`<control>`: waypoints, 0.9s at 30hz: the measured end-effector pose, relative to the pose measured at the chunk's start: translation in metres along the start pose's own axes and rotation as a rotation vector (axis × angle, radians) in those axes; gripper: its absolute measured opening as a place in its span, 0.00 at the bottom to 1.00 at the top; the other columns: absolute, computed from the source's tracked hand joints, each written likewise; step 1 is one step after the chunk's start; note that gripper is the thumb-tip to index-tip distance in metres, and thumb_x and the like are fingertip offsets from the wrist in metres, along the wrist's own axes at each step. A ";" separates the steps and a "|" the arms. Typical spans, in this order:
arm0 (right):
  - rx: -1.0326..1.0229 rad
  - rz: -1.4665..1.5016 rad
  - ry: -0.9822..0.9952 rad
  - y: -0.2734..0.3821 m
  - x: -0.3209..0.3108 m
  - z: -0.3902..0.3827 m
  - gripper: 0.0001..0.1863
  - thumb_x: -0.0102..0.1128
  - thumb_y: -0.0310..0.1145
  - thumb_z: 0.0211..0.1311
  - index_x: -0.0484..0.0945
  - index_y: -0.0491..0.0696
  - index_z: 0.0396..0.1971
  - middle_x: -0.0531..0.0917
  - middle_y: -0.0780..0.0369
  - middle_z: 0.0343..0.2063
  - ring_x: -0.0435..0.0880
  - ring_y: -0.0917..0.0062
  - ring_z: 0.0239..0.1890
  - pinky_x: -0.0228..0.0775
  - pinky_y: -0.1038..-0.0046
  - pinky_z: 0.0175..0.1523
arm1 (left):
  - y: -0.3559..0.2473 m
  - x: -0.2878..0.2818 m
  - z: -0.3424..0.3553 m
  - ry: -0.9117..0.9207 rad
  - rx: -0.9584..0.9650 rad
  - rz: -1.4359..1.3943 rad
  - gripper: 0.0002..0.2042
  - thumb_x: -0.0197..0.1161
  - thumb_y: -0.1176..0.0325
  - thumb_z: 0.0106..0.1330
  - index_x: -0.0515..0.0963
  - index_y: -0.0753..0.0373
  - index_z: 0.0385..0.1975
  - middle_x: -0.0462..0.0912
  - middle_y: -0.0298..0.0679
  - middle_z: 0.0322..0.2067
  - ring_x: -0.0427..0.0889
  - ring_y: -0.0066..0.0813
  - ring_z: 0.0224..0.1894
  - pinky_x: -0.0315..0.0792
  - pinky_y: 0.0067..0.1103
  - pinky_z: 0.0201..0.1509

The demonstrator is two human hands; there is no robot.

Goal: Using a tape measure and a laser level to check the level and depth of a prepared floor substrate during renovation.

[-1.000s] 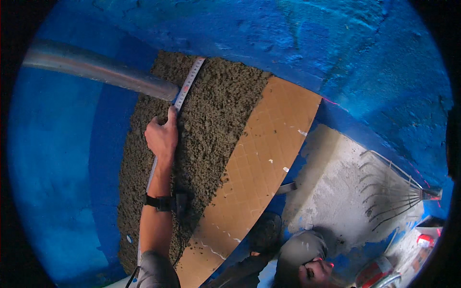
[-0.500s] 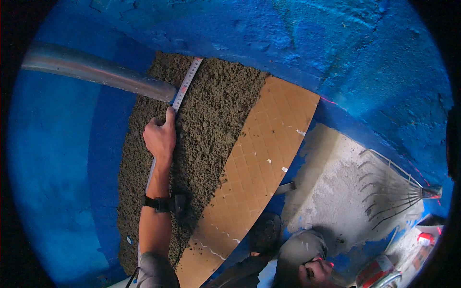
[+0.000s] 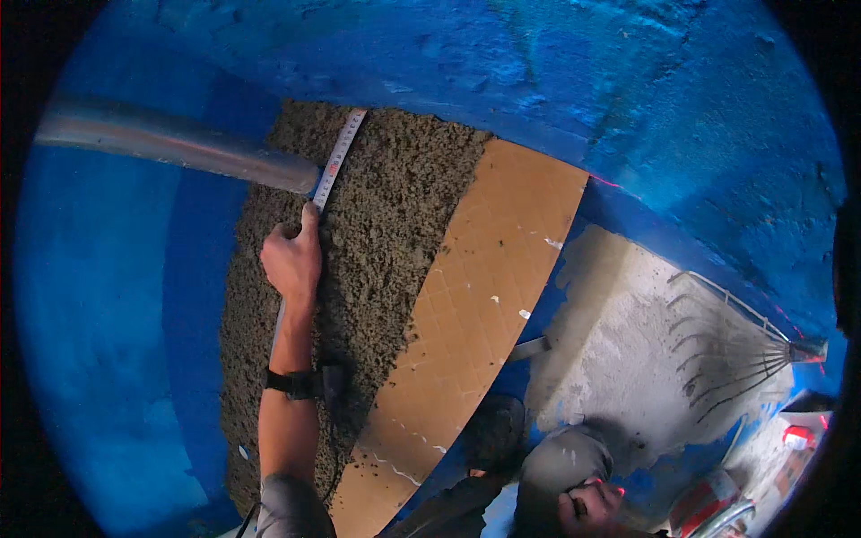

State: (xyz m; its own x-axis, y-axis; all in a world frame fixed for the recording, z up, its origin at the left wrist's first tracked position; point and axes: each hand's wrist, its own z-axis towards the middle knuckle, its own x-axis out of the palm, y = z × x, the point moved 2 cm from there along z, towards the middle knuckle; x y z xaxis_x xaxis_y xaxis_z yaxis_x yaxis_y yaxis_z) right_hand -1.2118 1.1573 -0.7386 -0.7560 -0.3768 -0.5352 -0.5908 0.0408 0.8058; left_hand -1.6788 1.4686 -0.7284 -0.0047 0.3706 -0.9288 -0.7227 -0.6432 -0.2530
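My left hand (image 3: 293, 262) is closed on the pale blade of a tape measure (image 3: 340, 154), its thumb pointing along the blade. Past the thumb, the blade runs over rough grey mortar (image 3: 386, 206) to the foot of the blue wall. Back along my forearm, the strip shows again beside the wrist, which wears a black band (image 3: 300, 384). Low on the right, my right hand (image 3: 590, 507) is curled beside my grey-clad knee (image 3: 563, 466), with red light on its fingers. Whatever it holds, if anything, is hidden.
A metal pipe (image 3: 179, 143) juts in from the left, its end beside the tape. Along the mortar's right side lies a tan sheet with a grid pattern (image 3: 475, 287). Farther right are a wire rake (image 3: 731, 345) and a red-and-white container (image 3: 704, 504). Blue walls (image 3: 646, 99) enclose the space.
The whole view has shifted slightly, so most things sit a little farther left. My left hand keeps its hold on the tape, with no clear movement relative to the mortar.
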 end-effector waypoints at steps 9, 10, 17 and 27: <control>-0.024 -0.002 -0.053 -0.007 0.007 -0.006 0.06 0.70 0.32 0.61 0.80 0.49 0.32 0.80 0.53 0.27 0.81 0.52 0.26 0.72 0.54 0.30 | 0.004 0.003 0.003 -0.008 0.003 0.007 0.35 0.66 0.35 0.59 0.84 0.72 0.26 0.85 0.55 0.25 0.86 0.53 0.33 0.76 0.42 0.43; -0.061 -0.027 -0.047 -0.008 0.008 -0.005 0.06 0.70 0.32 0.61 0.80 0.49 0.31 0.80 0.53 0.27 0.81 0.52 0.26 0.72 0.54 0.30 | 0.007 0.005 0.003 -0.040 0.026 -0.006 0.34 0.66 0.35 0.59 0.84 0.72 0.26 0.85 0.55 0.25 0.86 0.53 0.33 0.76 0.42 0.44; -0.077 -0.095 -0.152 -0.011 0.017 -0.012 0.07 0.71 0.33 0.59 0.81 0.50 0.30 0.82 0.56 0.27 0.82 0.55 0.27 0.71 0.53 0.32 | 0.005 0.005 0.003 -0.016 0.009 -0.004 0.33 0.68 0.37 0.59 0.83 0.72 0.24 0.84 0.54 0.23 0.84 0.52 0.30 0.76 0.41 0.42; -0.075 -0.107 -0.027 0.007 0.002 -0.001 0.06 0.67 0.33 0.61 0.80 0.50 0.33 0.82 0.54 0.29 0.82 0.54 0.29 0.71 0.52 0.33 | 0.001 -0.019 -0.007 -0.034 0.058 -0.078 0.33 0.69 0.38 0.59 0.79 0.71 0.20 0.78 0.49 0.17 0.76 0.43 0.23 0.72 0.40 0.35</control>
State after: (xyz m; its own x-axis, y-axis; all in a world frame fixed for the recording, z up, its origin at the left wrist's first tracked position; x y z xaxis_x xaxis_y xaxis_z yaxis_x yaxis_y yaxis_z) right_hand -1.2178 1.1562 -0.7339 -0.6978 -0.3502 -0.6249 -0.6465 -0.0678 0.7599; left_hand -1.6742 1.4561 -0.7126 0.0300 0.4411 -0.8970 -0.7603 -0.5725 -0.3069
